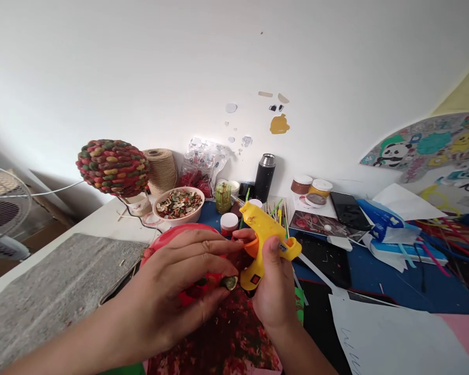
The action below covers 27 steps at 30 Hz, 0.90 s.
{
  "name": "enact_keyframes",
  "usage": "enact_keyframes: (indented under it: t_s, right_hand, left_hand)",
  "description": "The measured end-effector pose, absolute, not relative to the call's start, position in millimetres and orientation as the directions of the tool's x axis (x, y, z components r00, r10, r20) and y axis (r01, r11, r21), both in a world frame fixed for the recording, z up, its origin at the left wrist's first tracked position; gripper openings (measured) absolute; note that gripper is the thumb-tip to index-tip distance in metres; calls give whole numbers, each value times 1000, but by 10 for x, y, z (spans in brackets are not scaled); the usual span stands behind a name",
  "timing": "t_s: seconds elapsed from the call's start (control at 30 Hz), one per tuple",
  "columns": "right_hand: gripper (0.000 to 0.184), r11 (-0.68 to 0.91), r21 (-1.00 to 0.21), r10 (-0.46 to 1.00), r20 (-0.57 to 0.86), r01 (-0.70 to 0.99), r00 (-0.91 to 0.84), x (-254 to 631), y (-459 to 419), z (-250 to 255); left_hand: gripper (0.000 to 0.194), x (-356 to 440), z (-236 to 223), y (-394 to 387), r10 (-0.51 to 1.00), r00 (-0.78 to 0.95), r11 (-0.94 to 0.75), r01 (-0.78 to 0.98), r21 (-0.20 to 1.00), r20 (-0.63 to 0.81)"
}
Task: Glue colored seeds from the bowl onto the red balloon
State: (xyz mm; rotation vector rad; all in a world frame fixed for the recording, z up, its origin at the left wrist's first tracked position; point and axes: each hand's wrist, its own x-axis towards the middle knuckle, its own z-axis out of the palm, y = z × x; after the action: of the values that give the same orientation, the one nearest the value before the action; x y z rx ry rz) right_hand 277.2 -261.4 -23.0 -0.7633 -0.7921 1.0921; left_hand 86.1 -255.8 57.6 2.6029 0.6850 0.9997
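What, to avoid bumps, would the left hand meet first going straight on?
The left hand would probably meet the yellow plastic glue gun held by the right hand, though depth is unclear.

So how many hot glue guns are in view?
1: the yellow hot glue gun, held in the right hand, nearer the camera than the black flask. The clutter could hide another.

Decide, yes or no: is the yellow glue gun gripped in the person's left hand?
No, the right hand grips the yellow glue gun, while the left hand pinches a small green piece.
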Motion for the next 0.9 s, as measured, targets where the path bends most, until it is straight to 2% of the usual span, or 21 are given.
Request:
enact_keyframes:
  t_s: [0.37, 0.43, 0.53, 0.6, 0.63, 0.73, 0.77, 0.83, 0.9]
  right_hand:
    - [62, 243, -852, 948, 108, -464, 298, 2791, -2603, -137]
    - [63, 219, -844, 959, 94, -490, 266, 2792, -2604, -100]
    - [64, 192, -824, 976, 102, -533, 194, 2782, -2595, -72]
    - [65, 202, -821, 975, 114, -535, 193, 2775, -2587, -67]
    - [66, 209, -822, 972, 116, -530, 202, 2773, -2584, -64]
    - [67, 216, -824, 969, 115, -523, 219, 2781, -2584, -47]
    - [68, 218, -823, 969, 117, -525, 219, 2786, -2586, -38]
    - [71, 240, -823, 963, 135, -514, 235, 2794, -2596, -23]
    - [70, 270, -835, 955, 168, -480, 246, 2794, -2612, -19]
  left_hand:
    - [28, 950, 535, -2661, 528, 649, -839, 298, 456, 548]
    - [25, 993, 543, -2731, 507, 735, -819, 249, 517, 450]
    - [21, 1014, 573, -2830, 386, 874, -732, 95, 675, 295]
    - [18, 955, 608, -2835, 412, 858, -692, 75, 718, 308]
    - [17, 904, 631, -2806, 507, 808, -667, 145, 731, 302]
    - [10, 722, 723, -2594, 748, 497, -596, 212, 775, 440]
    - [10, 671, 757, -2492, 803, 395, -551, 205, 809, 447]
    - [20, 605, 819, -2271, 884, 232, -445, 148, 883, 406]
    - [29, 588, 861, -2070, 922, 145, -374, 81, 924, 360]
